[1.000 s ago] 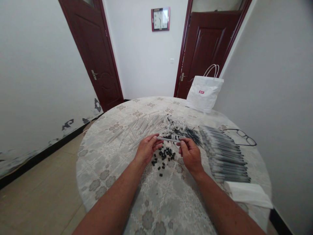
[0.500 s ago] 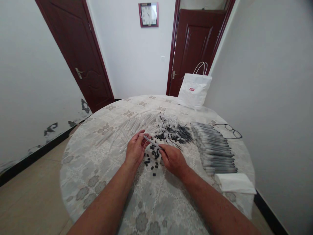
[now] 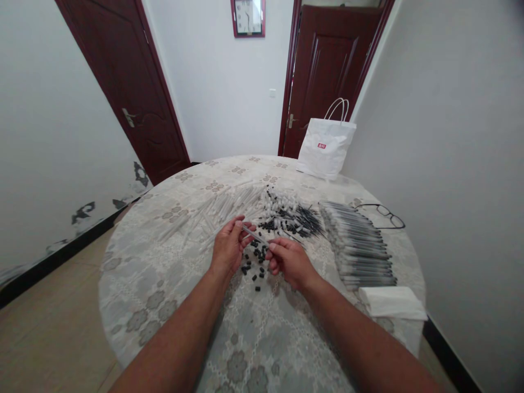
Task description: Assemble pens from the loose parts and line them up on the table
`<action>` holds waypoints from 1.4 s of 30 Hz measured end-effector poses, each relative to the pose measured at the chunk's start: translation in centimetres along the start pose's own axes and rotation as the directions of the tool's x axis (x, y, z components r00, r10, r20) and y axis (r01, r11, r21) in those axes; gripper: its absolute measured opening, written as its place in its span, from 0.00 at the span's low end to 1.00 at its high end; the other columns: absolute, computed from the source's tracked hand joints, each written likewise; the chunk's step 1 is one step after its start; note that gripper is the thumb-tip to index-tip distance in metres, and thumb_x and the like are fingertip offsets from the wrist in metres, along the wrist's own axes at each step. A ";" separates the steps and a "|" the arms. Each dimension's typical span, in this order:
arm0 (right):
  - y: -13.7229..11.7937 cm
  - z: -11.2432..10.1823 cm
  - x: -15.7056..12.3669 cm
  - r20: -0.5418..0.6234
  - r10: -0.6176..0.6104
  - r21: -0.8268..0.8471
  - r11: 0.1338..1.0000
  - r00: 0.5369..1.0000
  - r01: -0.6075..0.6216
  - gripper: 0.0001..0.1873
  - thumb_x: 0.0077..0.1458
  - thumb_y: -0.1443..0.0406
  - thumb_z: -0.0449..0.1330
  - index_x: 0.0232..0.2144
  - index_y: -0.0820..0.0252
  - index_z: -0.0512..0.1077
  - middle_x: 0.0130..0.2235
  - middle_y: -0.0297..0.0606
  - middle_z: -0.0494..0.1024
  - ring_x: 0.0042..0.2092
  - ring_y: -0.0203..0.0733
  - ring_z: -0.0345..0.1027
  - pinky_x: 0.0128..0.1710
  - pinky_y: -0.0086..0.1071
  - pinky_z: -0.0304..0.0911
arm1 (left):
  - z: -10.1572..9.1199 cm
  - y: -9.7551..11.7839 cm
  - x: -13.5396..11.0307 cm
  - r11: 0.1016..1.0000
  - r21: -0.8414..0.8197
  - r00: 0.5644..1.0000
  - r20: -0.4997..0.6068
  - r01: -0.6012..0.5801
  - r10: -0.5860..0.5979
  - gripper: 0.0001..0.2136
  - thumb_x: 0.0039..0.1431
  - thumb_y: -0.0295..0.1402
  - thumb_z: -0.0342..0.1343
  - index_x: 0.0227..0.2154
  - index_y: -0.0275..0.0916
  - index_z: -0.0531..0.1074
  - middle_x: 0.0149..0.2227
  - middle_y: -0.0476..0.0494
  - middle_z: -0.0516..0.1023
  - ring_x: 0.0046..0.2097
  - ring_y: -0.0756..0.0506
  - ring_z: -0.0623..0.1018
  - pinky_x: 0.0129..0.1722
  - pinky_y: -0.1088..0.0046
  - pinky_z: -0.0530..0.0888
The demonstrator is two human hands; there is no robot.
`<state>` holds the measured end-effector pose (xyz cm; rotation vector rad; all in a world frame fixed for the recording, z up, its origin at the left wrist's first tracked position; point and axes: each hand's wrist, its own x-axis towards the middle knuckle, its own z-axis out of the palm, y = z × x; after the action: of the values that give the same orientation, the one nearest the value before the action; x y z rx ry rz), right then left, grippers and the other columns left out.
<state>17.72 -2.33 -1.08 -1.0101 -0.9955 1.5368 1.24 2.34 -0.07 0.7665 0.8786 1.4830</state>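
Observation:
A slim pen point(image 3: 256, 235) with a translucent barrel is stretched between my two hands, above the table. My left hand point(image 3: 227, 246) grips its upper-left end between thumb and fingers. At the lower-right end, my right hand point(image 3: 291, 262) pinches the tip with thumb and forefinger, the other fingers curled beneath. Whether a small part sits in that pinch is hidden. Below and between the hands lie several short black plugs point(image 3: 257, 289). Just beyond them are loose clear pen barrels point(image 3: 223, 205), a heap of small white pieces point(image 3: 282, 202) and thin black refills point(image 3: 310, 221).
A stack of pens point(image 3: 362, 245) lies in rows at the right, with eyeglasses point(image 3: 385, 216) beside it and a folded white cloth or tissue point(image 3: 392, 303) in front. A white paper bag point(image 3: 326, 148) stands at the back of the round table with a patterned tablecloth point(image 3: 164, 349).
My right hand has shifted its hold at the pen's lower end, with its curled fingers now showing. My left hand keeps its grip. The whole view has tilted slightly downward.

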 end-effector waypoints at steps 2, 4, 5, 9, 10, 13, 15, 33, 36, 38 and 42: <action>0.0 -0.5 0.3 0.065 0.077 0.078 0.994 0.995 -0.082 0.16 0.49 0.56 0.66 0.35 0.61 0.72 0.27 0.32 0.77 0.19 0.30 0.64 0.15 0.22 0.58 | 0.0 0.0 0.1 1.000 0.011 1.000 0.005 0.005 -0.005 0.16 0.60 0.36 0.59 0.49 0.37 0.71 0.40 0.40 0.79 0.42 0.44 0.82 0.37 0.70 0.79; 0.0 -1.0 0.6 0.126 0.124 0.075 0.988 0.984 -0.134 0.16 0.51 0.55 0.64 0.37 0.60 0.71 0.27 0.32 0.77 0.19 0.30 0.64 0.16 0.22 0.58 | 0.1 0.1 0.1 1.000 0.027 1.000 0.010 0.005 -0.005 0.17 0.60 0.36 0.59 0.50 0.38 0.71 0.42 0.38 0.79 0.43 0.44 0.82 0.37 0.70 0.80; -0.1 -1.1 0.6 0.146 0.130 0.037 0.990 0.981 -0.137 0.16 0.53 0.54 0.63 0.37 0.60 0.71 0.27 0.32 0.78 0.19 0.30 0.64 0.16 0.23 0.59 | 0.2 0.1 0.0 0.999 0.044 1.000 0.010 0.002 -0.003 0.17 0.59 0.36 0.59 0.50 0.38 0.70 0.43 0.37 0.80 0.43 0.43 0.82 0.37 0.70 0.80; -0.7 -1.4 0.5 0.119 -0.043 -0.360 0.929 0.992 0.083 0.11 0.59 0.57 0.58 0.34 0.59 0.72 0.28 0.32 0.78 0.23 0.32 0.67 0.24 0.25 0.62 | 0.9 0.3 -0.6 0.985 0.173 0.997 0.080 0.006 -0.020 0.19 0.57 0.39 0.61 0.50 0.37 0.71 0.45 0.35 0.80 0.44 0.42 0.81 0.38 0.68 0.80; -1.0 -1.4 0.4 0.108 -0.138 -0.482 0.859 0.985 0.173 0.10 0.59 0.58 0.58 0.34 0.59 0.74 0.29 0.32 0.79 0.26 0.33 0.68 0.27 0.25 0.62 | 1.1 0.4 -0.9 0.976 0.218 0.993 0.118 0.006 -0.032 0.20 0.56 0.41 0.62 0.49 0.37 0.72 0.44 0.36 0.80 0.44 0.41 0.81 0.38 0.67 0.80; -1.8 -1.5 -0.1 0.134 -0.359 -0.719 0.606 0.924 0.340 0.08 0.60 0.62 0.58 0.35 0.57 0.77 0.32 0.31 0.79 0.33 0.35 0.70 0.34 0.26 0.61 | 1.6 0.8 -1.7 0.942 0.334 0.975 0.220 -0.032 -0.044 0.22 0.53 0.44 0.65 0.47 0.38 0.75 0.42 0.38 0.81 0.44 0.40 0.81 0.40 0.64 0.81; -2.3 -1.7 -0.3 0.179 -0.401 -0.782 0.497 0.898 0.377 0.07 0.61 0.63 0.58 0.37 0.56 0.77 0.33 0.31 0.79 0.35 0.35 0.70 0.35 0.26 0.60 | 1.7 1.0 -2.0 0.919 0.389 0.965 0.259 -0.063 -0.044 0.23 0.50 0.46 0.66 0.46 0.38 0.76 0.40 0.41 0.82 0.42 0.41 0.81 0.40 0.63 0.81; -11.2 -13.7 -2.2 0.091 -0.445 -0.974 -0.227 0.891 -0.014 0.08 0.60 0.68 0.58 0.39 0.59 0.78 0.40 0.44 0.79 0.46 0.46 0.69 0.48 0.33 0.58 | 0.3 0.9 -0.8 0.798 0.579 0.979 0.194 -0.165 0.062 0.18 0.53 0.46 0.62 0.39 0.37 0.78 0.33 0.41 0.82 0.31 0.44 0.81 0.32 0.69 0.78; -12.3 -17.4 -1.7 -0.009 -0.473 -0.939 -0.298 0.881 -0.170 0.11 0.60 0.69 0.56 0.41 0.61 0.78 0.42 0.48 0.78 0.47 0.47 0.69 0.49 0.33 0.58 | 0.1 1.0 -0.6 0.807 0.568 0.984 0.155 -0.162 0.089 0.17 0.53 0.45 0.62 0.38 0.36 0.78 0.33 0.41 0.82 0.31 0.43 0.81 0.30 0.69 0.78; -12.6 -19.4 -1.1 -0.074 -0.459 -0.906 -0.340 0.885 -0.252 0.13 0.60 0.69 0.55 0.42 0.62 0.78 0.42 0.49 0.78 0.46 0.46 0.69 0.48 0.33 0.58 | 0.0 1.2 -0.5 0.802 0.572 0.984 0.138 -0.169 0.108 0.17 0.53 0.45 0.62 0.37 0.36 0.78 0.33 0.41 0.82 0.31 0.43 0.81 0.29 0.69 0.78; -12.5 -21.7 0.1 -0.144 -0.431 -0.857 -0.395 0.891 -0.330 0.14 0.61 0.69 0.54 0.44 0.62 0.79 0.44 0.50 0.78 0.46 0.45 0.70 0.47 0.33 0.59 | -0.2 1.5 -0.3 0.787 0.592 0.984 0.090 -0.176 0.152 0.15 0.53 0.44 0.60 0.37 0.37 0.77 0.34 0.40 0.82 0.33 0.42 0.81 0.28 0.70 0.78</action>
<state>41.83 2.02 3.97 -2.3189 -1.9837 -0.4497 0.32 1.98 1.16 1.3646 1.3064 1.3325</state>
